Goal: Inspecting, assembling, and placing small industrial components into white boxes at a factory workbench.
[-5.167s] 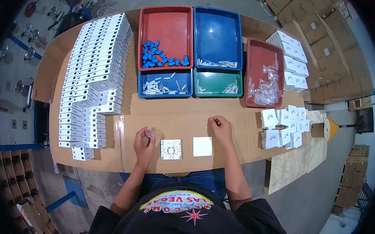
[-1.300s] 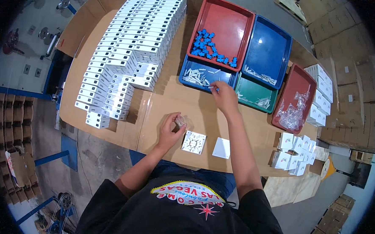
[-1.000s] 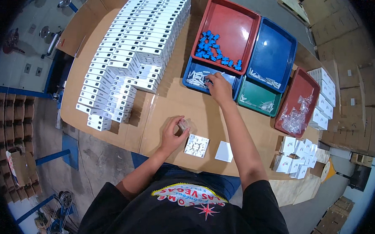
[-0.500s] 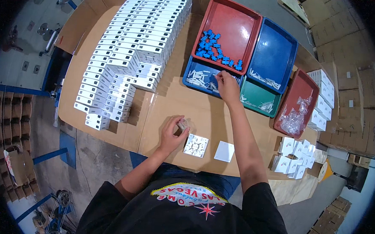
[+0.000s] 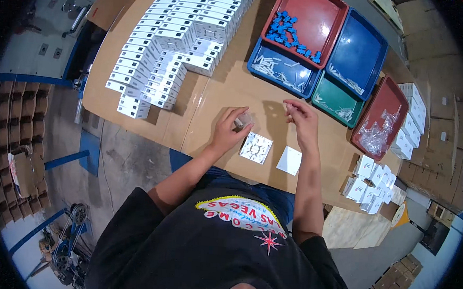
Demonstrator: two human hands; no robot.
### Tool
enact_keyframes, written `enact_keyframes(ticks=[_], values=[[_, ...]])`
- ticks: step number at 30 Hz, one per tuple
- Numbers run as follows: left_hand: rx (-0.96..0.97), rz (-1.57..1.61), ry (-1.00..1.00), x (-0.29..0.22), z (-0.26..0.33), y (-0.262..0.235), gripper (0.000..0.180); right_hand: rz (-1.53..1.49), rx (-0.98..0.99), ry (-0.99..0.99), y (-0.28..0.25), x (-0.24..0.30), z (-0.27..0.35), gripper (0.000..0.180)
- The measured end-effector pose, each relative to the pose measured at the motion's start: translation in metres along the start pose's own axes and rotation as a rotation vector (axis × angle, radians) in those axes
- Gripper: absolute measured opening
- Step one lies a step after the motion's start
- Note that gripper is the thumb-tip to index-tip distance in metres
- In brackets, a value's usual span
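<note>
The left hand (image 5: 226, 131) held a small clear piece (image 5: 243, 119) in its fingers, just above the open white square tray (image 5: 256, 148) lying on the counter (image 5: 218, 91). The right hand (image 5: 302, 122) hovered up and to the right of that tray, fingers pinched narrow on something too small to tell. A white lid (image 5: 289, 160) lay just right of the tray.

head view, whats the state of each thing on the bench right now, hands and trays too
left hand: closed on a small clear packet
right hand: raised above the bench, fingertips pinched; what it pinches is too small to tell
open white box: lid off, small parts inside
white lid: flat beside the box
red tray: holds blue pieces
white box stack: closed, in rows
</note>
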State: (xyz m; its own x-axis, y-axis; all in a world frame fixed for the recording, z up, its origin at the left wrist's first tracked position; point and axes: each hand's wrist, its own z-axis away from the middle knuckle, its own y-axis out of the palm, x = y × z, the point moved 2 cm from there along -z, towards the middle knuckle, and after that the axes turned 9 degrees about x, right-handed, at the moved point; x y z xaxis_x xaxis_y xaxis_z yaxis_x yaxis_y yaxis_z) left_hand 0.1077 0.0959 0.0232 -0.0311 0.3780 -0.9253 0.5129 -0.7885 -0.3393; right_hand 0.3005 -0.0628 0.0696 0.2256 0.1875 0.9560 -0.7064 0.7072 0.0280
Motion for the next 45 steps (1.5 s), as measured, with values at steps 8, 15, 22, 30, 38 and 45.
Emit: enact_keyframes(ticks=[8,15,22,30,38,45], values=[[0.055,-0.007,0.112,-0.050,-0.007,0.002,0.051,0.018,0.027,-0.051,0.023,0.026,0.061,0.026],[0.088,0.014,0.204,-0.088,-0.013,0.005,0.054,0.376,0.092,-0.079,0.025,0.078,0.081,0.013],[0.057,0.036,0.258,-0.099,-0.014,0.005,0.054,0.577,0.074,-0.284,0.044,0.097,0.081,0.013],[0.076,-0.010,0.247,-0.108,-0.014,-0.002,0.056,0.732,0.176,-0.279,0.045,0.107,0.097,0.016],[0.048,0.000,0.235,-0.110,-0.009,0.007,0.077,0.681,0.112,-0.235,0.035,0.104,0.104,0.013],[0.109,-0.066,0.240,-0.105,-0.010,0.010,0.079,0.597,0.076,-0.292,0.027,0.093,0.099,0.013]])
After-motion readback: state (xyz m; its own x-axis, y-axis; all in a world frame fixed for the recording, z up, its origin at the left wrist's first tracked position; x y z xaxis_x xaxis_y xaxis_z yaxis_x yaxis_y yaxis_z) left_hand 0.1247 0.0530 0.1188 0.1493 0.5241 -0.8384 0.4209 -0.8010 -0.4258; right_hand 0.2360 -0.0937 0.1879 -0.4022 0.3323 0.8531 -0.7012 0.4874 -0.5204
